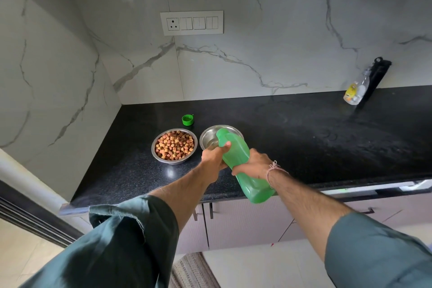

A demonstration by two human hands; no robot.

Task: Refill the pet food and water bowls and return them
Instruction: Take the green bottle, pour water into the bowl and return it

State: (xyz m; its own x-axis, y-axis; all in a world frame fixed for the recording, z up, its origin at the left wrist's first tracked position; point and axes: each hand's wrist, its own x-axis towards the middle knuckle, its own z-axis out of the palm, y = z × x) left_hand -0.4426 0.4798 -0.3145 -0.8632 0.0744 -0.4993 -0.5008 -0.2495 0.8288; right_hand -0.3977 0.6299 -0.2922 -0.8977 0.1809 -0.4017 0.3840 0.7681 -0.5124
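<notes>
Two steel bowls stand side by side on the black counter (304,138). The left bowl (174,146) is full of brown kibble. The right bowl (209,139) holds a little water. A green plastic bottle (236,154) is tipped with its neck over the right bowl. My left hand (214,158) grips the bottle near the neck. My right hand (256,165) wraps around its middle. The bottle's green cap (187,119) lies on the counter behind the bowls.
A small clear bottle with a yellow label (356,91) and a black object (378,77) lean against the marble wall at the far right. A switch panel (191,22) sits on the wall. Cabinet doors (245,224) are below the counter edge.
</notes>
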